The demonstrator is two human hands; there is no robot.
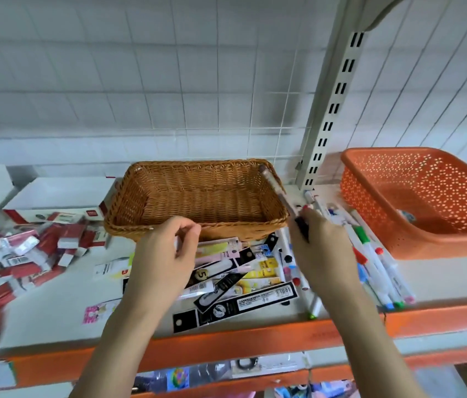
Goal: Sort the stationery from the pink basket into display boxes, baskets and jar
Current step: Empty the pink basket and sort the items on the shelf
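A brown wicker basket [197, 193] with nothing visible inside stands at the back of the shelf. In front of it lies a pile of flat pen refill packs [243, 285]. My right hand [324, 248] grips a long thin pen pack [276, 188] that slants up over the wicker basket's right rim. My left hand [166, 259] hovers over the pile with fingers curled, pinching the end of a pale pack [215, 249]. Whiteboard markers [375, 259] lie in a loose row to the right. An orange perforated basket [424, 196] sits at far right, one small item inside.
Red and white small boxes [25, 254] are scattered on the left of the shelf, with white display boxes [60, 196] behind them. A slotted metal upright [329, 110] rises between the two baskets. The orange shelf edge [255, 340] runs below, with more goods under it.
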